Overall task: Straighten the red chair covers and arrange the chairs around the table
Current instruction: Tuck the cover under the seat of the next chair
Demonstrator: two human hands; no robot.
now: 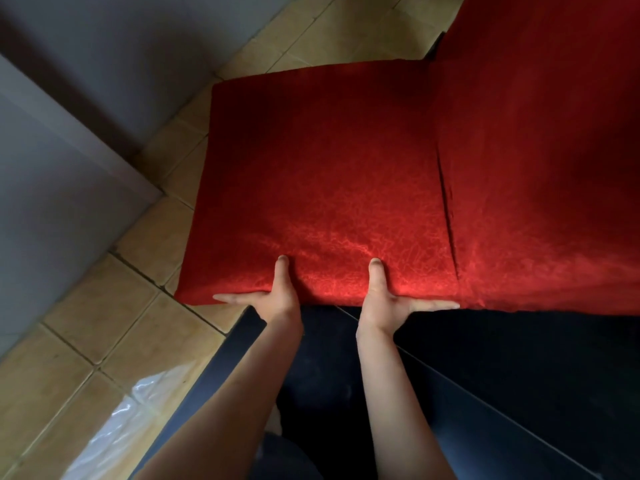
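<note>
A chair in a red patterned cover (pixel 322 174) fills the middle of the head view. Its seat faces me and its covered backrest (pixel 540 150) rises on the right. A dark crease (pixel 446 202) runs where seat and backrest meet. My left hand (pixel 273 296) and my right hand (pixel 388 299) lie on the seat's near edge. Each thumb presses on top of the fabric. The fingers I can see stretch straight sideways along the front edge, left hand's to the left, right hand's to the right. Any other fingers are hidden below the edge.
Beige floor tiles (pixel 86 306) surround the chair on the left and behind. A grey wall (pixel 69 133) with a corner stands close on the left. Clear plastic sheeting (pixel 131 410) lies on the floor at lower left. A dark flat surface (pixel 502 375) spreads below my arms.
</note>
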